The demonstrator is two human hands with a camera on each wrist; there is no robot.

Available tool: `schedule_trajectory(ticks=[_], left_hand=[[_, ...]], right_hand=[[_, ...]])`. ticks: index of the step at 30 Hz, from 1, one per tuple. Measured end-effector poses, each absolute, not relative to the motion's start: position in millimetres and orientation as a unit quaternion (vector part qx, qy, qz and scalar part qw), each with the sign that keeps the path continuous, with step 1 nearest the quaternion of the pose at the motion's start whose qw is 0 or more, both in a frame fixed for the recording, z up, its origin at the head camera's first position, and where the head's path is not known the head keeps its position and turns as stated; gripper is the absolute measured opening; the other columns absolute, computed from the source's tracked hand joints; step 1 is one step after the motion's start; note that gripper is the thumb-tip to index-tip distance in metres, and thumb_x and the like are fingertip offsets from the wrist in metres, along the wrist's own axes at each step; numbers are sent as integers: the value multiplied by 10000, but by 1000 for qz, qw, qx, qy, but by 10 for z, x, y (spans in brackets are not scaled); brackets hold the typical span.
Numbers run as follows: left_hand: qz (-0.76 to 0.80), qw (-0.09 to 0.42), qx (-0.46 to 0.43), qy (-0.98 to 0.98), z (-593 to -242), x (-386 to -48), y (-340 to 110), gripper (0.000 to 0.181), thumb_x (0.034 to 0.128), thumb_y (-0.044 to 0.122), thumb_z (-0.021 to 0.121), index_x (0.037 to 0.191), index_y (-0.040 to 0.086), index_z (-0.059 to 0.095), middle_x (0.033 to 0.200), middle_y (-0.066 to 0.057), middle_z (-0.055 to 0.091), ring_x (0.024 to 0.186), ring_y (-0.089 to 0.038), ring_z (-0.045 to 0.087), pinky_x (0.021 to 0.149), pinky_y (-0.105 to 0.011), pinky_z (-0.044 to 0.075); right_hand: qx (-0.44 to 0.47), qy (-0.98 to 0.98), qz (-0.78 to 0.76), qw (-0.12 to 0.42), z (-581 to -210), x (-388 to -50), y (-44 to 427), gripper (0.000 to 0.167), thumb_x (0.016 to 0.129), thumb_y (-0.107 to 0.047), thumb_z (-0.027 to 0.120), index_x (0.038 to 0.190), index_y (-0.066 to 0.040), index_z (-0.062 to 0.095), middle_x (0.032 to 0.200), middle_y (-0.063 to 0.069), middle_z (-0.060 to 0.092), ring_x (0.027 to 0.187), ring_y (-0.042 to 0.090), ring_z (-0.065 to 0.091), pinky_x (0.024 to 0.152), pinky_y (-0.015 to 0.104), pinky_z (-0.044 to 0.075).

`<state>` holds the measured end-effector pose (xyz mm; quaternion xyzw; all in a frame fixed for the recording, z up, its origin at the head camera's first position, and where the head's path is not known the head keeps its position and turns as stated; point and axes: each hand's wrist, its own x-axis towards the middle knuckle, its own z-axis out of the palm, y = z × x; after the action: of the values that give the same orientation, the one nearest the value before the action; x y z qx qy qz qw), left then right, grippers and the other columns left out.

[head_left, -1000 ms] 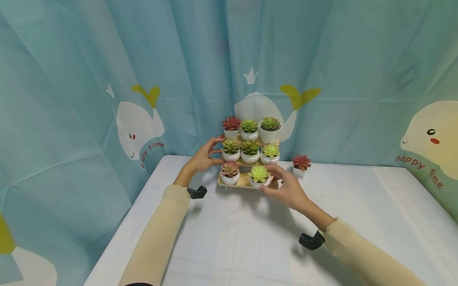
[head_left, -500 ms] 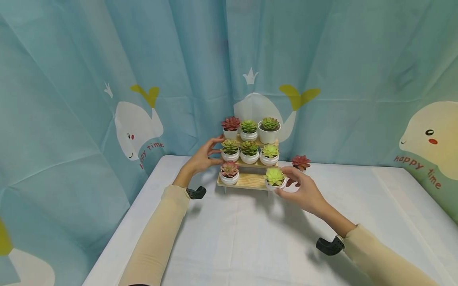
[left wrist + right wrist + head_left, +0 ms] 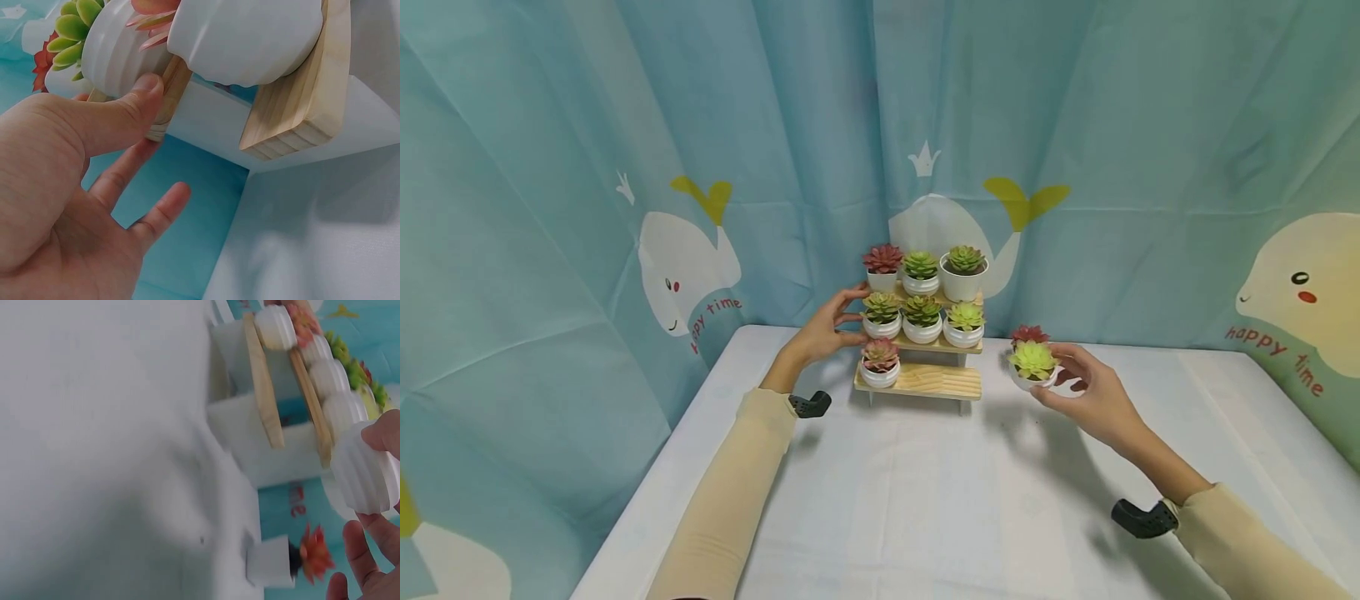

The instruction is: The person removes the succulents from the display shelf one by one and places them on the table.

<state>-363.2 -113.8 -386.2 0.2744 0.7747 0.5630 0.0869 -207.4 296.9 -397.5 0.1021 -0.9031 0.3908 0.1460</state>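
My right hand (image 3: 1093,396) pinches a white pot with a yellow-green succulent (image 3: 1033,362), held up off the table. In the right wrist view, thumb and fingers grip that ribbed pot (image 3: 365,472). Behind it, on the table, is a red succulent in a square white pot (image 3: 270,561), partly hidden in the head view. My left hand (image 3: 822,335) grips the left end of a three-tier wooden plant stand (image 3: 936,381). In the left wrist view its thumb lies against the middle board's end (image 3: 172,90), a finger beneath, other fingers spread.
Three potted succulents fill the top tier, including a red one (image 3: 882,260), and three green ones stand on the middle tier (image 3: 973,348). A pink succulent (image 3: 880,362) sits at the bottom tier's left. Behind the white-covered table (image 3: 925,517) hangs a blue whale-print curtain (image 3: 820,125).
My right hand has lifted the yellow-green succulent off the bottom tier and carried it right, in front of the red succulent. The left hand has stayed at the stand.
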Motion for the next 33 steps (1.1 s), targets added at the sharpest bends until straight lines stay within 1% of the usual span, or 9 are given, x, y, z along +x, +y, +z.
schedule_trajectory(ticks=[5,7,11,13,17,19,24,27,33], left_hand=[[559,89,270,779,-3858,-3636,-1139,736,917,-142,684,1545,92,379,1722,-44,109,1417,-406,427,1023,-498,535],[556,87,271,781,-3860,-3643,-1139,733,919,-134,687,1545,92,380,1720,-48,114,1415,-405,431,1028,-493,533],[553,84,274,782,-3864,-3652,-1138,733,916,-132,692,1543,87,383,1718,-57,129,1409,-406,438,1034,-485,530],[555,84,274,781,-3868,-3657,-1138,732,914,-139,689,1541,85,384,1717,-58,131,1406,-409,439,1030,-483,533],[555,84,274,781,-3877,-3664,-1140,729,917,-141,684,1540,86,383,1718,-55,128,1406,-411,438,1023,-474,539],[554,84,273,782,-3880,-3666,-1142,730,917,-142,683,1541,90,382,1719,-49,125,1408,-410,436,1023,-469,539],[556,87,272,781,-3877,-3667,-1143,741,913,-148,684,1545,91,379,1719,-38,127,1411,-403,434,1029,-467,535],[557,88,274,779,-3876,-3666,-1141,740,915,-152,679,1545,87,374,1720,-42,125,1414,-407,429,1035,-476,530],[556,87,277,779,-3881,-3664,-1140,726,919,-145,678,1540,75,375,1719,-54,125,1411,-413,431,1043,-475,524]], right_hand=[[83,-899,401,156,-3998,-2079,3172,621,906,-250,820,1422,-49,538,1333,230,647,911,87,596,737,171,475],[71,-898,406,156,-4018,-2091,3245,637,911,-254,815,1435,-37,525,1341,248,635,891,59,590,700,161,479],[42,-895,420,144,-4063,-2126,3372,665,926,-275,800,1462,-29,493,1355,272,614,858,2,571,633,191,495],[34,-892,428,139,-4087,-2145,3419,676,932,-273,793,1472,-19,476,1369,286,598,855,-29,569,625,186,502],[26,-884,445,137,-4122,-2183,3490,685,938,-252,787,1478,5,454,1382,318,574,854,-67,570,639,150,506],[22,-881,453,136,-4135,-2202,3519,686,939,-246,785,1479,12,450,1392,323,564,856,-65,572,649,139,511],[-5,-879,462,119,-4181,-2265,3592,708,946,-310,775,1481,5,435,1434,313,535,874,-63,559,666,128,513],[-22,-882,457,111,-4221,-2319,3631,726,945,-358,769,1479,-2,429,1450,316,520,877,-77,542,671,117,491],[-35,-884,454,108,-4320,-2447,3686,746,937,-361,778,1488,2,431,1464,321,504,871,-71,529,692,109,446]])
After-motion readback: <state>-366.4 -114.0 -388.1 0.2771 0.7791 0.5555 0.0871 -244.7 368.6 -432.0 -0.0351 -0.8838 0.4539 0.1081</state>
